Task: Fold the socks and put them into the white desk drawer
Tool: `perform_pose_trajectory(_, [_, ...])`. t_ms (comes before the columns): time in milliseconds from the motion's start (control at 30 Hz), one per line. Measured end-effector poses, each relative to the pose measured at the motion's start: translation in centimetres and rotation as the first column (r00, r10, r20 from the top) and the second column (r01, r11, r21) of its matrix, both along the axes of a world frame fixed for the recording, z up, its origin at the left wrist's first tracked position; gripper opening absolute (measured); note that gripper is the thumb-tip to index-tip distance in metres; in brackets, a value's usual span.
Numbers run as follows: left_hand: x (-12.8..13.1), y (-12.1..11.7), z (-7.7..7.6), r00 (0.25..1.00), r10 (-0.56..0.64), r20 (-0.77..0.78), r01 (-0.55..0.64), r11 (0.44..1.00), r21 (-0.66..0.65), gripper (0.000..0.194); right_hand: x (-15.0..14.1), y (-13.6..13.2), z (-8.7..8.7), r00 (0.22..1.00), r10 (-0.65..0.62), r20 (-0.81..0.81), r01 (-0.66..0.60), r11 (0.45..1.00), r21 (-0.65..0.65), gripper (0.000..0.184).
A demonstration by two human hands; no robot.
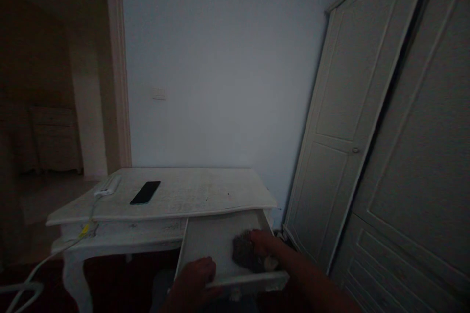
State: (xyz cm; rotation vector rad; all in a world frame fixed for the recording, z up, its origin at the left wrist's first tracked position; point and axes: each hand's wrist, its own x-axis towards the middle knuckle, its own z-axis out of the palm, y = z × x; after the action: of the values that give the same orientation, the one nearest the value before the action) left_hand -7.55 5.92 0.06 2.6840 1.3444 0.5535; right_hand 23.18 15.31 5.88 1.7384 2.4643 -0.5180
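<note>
Drawer [209, 242], white, wooden, open: inside, our right hand [261, 241] grips a fuzzy grey bundle [244, 253]; our left hand's [195, 276] grip we cannot tell.

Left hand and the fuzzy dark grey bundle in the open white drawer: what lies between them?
Only the pale drawer bottom shows between left hand and fuzzy dark grey bundle, in the head view.

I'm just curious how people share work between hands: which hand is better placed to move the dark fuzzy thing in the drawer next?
Probably the right: the right hand is at the dark fuzzy thing, while the left hand is apart from it, at the drawer's front left.
</note>
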Motion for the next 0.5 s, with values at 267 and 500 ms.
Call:
perform_pose_trajectory(267, [0.1,0.5,-1.0,0.999,-0.024,-0.043,0.025,0.999,0.024,0.031,-5.8,0.6,-3.0,0.952,-0.270,-0.143,0.295,0.932,0.212,0.072])
perform_pose_trajectory(500, [0.3,0.3,-0.4,0.986,0.046,0.160,-0.043,0.999,-0.027,0.034,-14.3,0.7,-4.2,0.967,0.170,-0.190,-0.146,0.980,0.134,0.085])
